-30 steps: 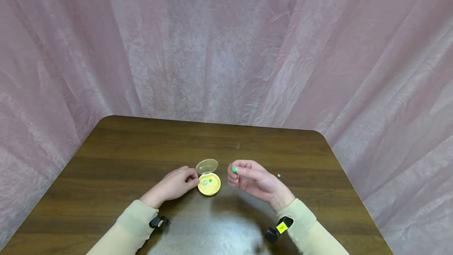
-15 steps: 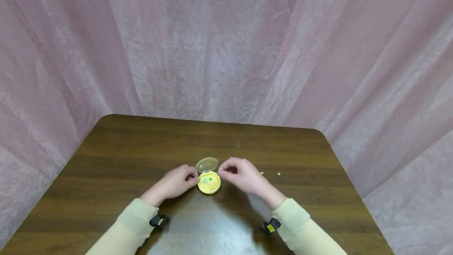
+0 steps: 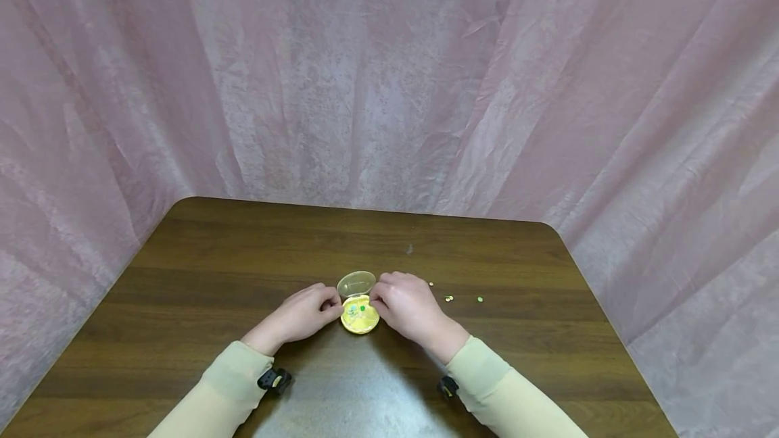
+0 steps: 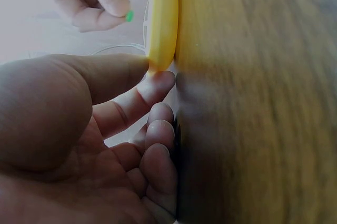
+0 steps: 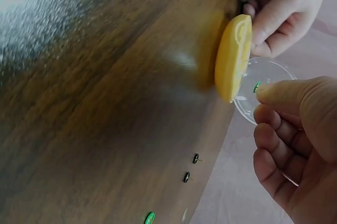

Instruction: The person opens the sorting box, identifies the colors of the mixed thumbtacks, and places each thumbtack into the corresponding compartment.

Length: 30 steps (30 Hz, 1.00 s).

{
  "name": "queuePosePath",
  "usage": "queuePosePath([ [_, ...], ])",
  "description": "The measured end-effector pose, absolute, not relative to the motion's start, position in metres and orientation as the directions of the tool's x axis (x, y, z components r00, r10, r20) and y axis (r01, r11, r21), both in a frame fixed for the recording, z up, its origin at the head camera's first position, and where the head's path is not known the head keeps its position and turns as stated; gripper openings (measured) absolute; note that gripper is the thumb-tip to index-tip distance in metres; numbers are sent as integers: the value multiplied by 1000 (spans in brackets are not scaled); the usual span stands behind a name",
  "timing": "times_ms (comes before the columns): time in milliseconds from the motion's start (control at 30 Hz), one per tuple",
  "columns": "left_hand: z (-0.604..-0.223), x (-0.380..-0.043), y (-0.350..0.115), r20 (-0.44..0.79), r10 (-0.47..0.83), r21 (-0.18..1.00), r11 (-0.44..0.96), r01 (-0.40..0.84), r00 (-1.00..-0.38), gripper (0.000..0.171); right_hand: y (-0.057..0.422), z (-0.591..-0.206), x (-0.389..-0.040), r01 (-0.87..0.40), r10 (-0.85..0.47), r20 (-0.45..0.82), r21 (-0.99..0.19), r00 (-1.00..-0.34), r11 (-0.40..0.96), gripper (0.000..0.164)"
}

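Note:
A round yellow compartment box (image 3: 362, 326) lies on the table, its clear lid (image 3: 356, 282) tipped up behind it. Small green and pale pieces sit inside its sections. On the box's left side, my left hand (image 3: 303, 314) pinches the wall between thumb and index finger; in the left wrist view the yellow wall (image 4: 164, 21) shows at those fingertips. My right hand (image 3: 410, 307) is at the box's right rim, over its edge in the head view. Between its thumb and forefinger it pinches a small green button-like disc (image 5: 256, 87), held close above the open compartments.
To the right of the box several small pieces lie on the brown wooden table (image 3: 243, 242), among them a green disc (image 3: 480, 299) and small pieces (image 3: 449, 299) nearer the right hand. A pink curtain (image 3: 365, 86) hangs behind the table.
My right hand has moved left and turned palm down, bringing the green disc from beside the box to over its right rim. The left hand stays on the box.

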<state>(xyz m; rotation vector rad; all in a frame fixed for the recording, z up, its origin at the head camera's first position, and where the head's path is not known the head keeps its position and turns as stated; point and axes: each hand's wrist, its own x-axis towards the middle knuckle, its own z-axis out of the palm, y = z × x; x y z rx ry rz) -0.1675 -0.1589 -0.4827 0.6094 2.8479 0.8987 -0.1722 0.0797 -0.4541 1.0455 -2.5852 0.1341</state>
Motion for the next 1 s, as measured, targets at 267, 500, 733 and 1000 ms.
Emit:
queuePosePath([
  [267,-484,-168,-159,30,405,566,747,349,-914,14,76,-462,-174,-697,-697,344,146,-630,702,7],
  [500,-482,-167,-159,42,408,565,743,359,-912,14,75,-464,-173,-684,-692,319,155,-648,713,6],
  [733,-481,-167,-159,35,410,562,746,357,-911,15,80,-462,-171,-691,-686,322,119,-652,713,5],
  [1000,-481,-167,-159,45,407,556,749,361,-912,15,96,-454,-170,-671,-650,333,65,-683,739,4],
])
